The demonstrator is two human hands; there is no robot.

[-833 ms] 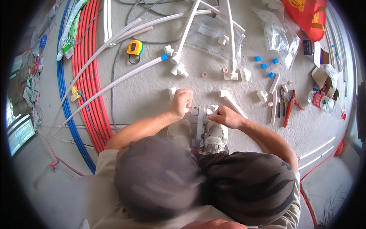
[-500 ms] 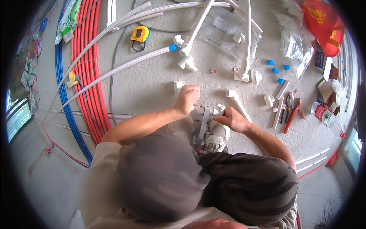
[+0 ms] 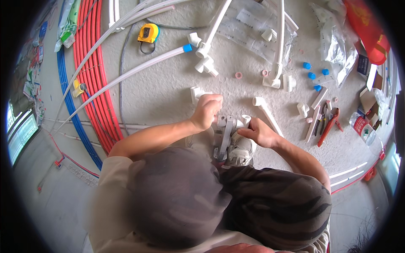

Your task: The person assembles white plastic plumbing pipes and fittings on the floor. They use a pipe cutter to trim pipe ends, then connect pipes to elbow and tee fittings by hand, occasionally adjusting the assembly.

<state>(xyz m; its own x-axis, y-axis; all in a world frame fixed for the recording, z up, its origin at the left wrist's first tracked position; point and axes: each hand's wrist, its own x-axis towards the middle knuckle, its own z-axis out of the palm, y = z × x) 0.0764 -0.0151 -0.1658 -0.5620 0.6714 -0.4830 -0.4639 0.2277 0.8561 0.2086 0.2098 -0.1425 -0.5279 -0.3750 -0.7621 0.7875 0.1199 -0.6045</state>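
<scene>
A grey metal pipe-welding tool (image 3: pixel 226 137) stands upright between my shoes, a plate-like bar facing up. My left hand (image 3: pixel 205 112) is closed in a fist at the tool's left side, around a white plastic pipe (image 3: pixel 139 126) that runs leftward behind my forearm; its gripped part is mostly hidden. On the tool's right side sits a white elbow fitting (image 3: pixel 244 121). My right hand (image 3: pixel 260 132) holds this fitting, thumb and fingers against its outer side. Just beyond my left hand lies a white tee fitting (image 3: pixel 197 94). A short pipe with an elbow (image 3: pixel 267 114) rests beyond my right hand.
Red pipes (image 3: pixel 93 67) and blue pipes (image 3: pixel 76 114) run along the left. A yellow tape measure (image 3: pixel 147 33) lies ahead. To the right are blue caps (image 3: pixel 311 76), a red-handled pipe cutter (image 3: pixel 328 128), pliers (image 3: pixel 320 123) and a plastic bottle (image 3: pixel 362 127). Plastic bags (image 3: pixel 335 40) lie far right.
The view has shifted slightly, so the floor items sit a little differently in the picture. Both hands keep their hold at the tool, with no clear movement.
</scene>
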